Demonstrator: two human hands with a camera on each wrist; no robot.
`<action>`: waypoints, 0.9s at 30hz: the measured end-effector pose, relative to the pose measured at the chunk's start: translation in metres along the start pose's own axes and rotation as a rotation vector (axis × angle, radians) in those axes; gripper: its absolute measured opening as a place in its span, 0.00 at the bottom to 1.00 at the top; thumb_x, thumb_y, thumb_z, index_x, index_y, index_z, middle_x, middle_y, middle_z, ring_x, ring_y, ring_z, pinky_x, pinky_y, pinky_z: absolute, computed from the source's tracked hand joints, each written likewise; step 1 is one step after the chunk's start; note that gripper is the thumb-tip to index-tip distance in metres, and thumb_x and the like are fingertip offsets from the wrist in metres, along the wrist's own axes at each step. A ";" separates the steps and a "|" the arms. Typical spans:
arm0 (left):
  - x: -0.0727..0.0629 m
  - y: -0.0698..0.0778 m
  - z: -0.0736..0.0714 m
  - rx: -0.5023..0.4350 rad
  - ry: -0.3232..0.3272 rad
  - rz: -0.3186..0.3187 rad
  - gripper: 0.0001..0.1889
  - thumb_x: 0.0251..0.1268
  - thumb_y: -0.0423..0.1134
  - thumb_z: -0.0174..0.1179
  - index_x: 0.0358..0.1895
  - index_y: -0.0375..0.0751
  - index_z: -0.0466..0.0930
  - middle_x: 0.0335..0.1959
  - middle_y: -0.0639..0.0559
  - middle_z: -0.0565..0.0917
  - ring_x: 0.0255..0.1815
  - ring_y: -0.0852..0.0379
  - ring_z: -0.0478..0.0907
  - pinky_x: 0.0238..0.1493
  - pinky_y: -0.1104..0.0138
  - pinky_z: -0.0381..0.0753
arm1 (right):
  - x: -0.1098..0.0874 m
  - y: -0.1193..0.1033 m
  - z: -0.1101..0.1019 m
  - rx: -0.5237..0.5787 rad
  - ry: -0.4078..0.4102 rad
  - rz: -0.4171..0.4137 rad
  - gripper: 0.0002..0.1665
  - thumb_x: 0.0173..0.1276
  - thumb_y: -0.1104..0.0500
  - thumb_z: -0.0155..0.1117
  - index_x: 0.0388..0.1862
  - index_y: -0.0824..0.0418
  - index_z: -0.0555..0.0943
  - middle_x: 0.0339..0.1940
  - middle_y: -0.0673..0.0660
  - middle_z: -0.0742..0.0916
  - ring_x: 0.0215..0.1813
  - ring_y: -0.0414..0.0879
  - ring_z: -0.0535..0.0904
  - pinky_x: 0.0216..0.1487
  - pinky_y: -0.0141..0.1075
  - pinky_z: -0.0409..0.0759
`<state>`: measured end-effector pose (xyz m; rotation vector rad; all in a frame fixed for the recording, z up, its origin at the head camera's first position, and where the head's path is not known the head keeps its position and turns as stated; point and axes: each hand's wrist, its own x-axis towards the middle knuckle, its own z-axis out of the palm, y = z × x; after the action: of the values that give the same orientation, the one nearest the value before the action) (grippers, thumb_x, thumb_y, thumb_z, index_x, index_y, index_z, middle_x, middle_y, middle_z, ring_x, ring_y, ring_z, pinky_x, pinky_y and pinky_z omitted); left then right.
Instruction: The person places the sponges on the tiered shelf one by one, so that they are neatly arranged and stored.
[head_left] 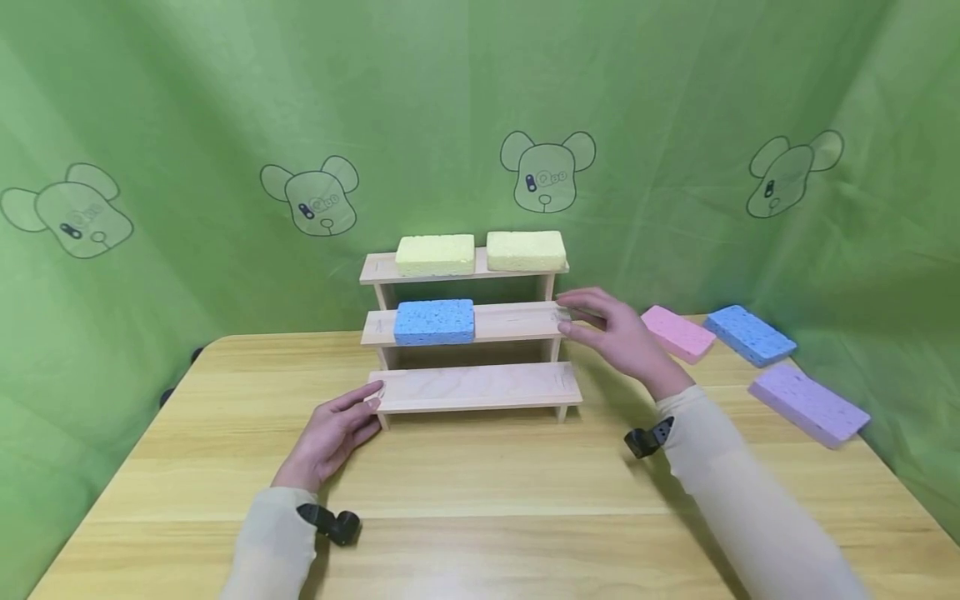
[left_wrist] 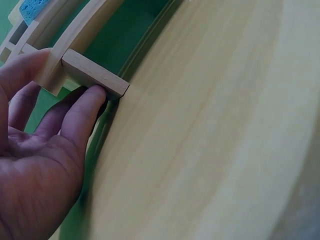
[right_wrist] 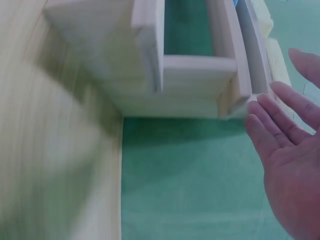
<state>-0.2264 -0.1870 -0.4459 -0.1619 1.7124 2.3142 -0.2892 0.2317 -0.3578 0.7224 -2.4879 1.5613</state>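
Note:
A three-tier wooden display stand (head_left: pixel 480 387) stands on the table. My left hand (head_left: pixel 333 437) holds the left end of its lowest tier, with fingertips on the board's end. In the left wrist view, other fingers (left_wrist: pixel 82 112) press against the leg below. At the right end of the middle tier is my right hand (head_left: pixel 618 333), its fingers extended and holding nothing; the right wrist view shows its open palm beside the stand. A blue sponge (head_left: pixel 434 322) lies on the left part of the middle tier. Two pale yellow sponges (head_left: pixel 436 255) sit side by side on the top tier.
On the table's right side lie a pink sponge (head_left: pixel 678 334), another blue sponge (head_left: pixel 750 335) and a purple sponge (head_left: pixel 810 404). A green curtain (head_left: pixel 435 100) with mouse-head drawings hangs close behind the table (head_left: pixel 480 500).

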 end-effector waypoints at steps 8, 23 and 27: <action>0.000 0.000 0.000 0.001 0.003 0.005 0.28 0.69 0.31 0.60 0.70 0.31 0.66 0.72 0.36 0.63 0.59 0.50 0.76 0.61 0.61 0.76 | -0.016 0.009 -0.021 -0.064 0.043 0.030 0.24 0.70 0.60 0.65 0.63 0.67 0.76 0.64 0.60 0.75 0.67 0.55 0.69 0.70 0.45 0.67; 0.001 -0.001 -0.001 0.002 0.008 0.008 0.27 0.69 0.31 0.60 0.69 0.31 0.67 0.71 0.35 0.64 0.57 0.51 0.77 0.60 0.61 0.77 | -0.046 0.046 -0.067 -0.219 0.105 0.159 0.29 0.72 0.52 0.64 0.65 0.69 0.74 0.65 0.66 0.74 0.66 0.64 0.69 0.66 0.55 0.68; 0.001 -0.001 0.000 -0.006 0.011 0.007 0.26 0.69 0.31 0.60 0.69 0.31 0.68 0.71 0.36 0.64 0.57 0.50 0.78 0.60 0.61 0.77 | -0.053 0.057 -0.079 -0.258 0.109 0.196 0.33 0.72 0.51 0.64 0.66 0.73 0.71 0.67 0.70 0.71 0.66 0.67 0.67 0.66 0.58 0.66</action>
<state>-0.2270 -0.1871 -0.4470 -0.1708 1.7141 2.3281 -0.2800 0.3386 -0.3861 0.3561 -2.6738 1.2579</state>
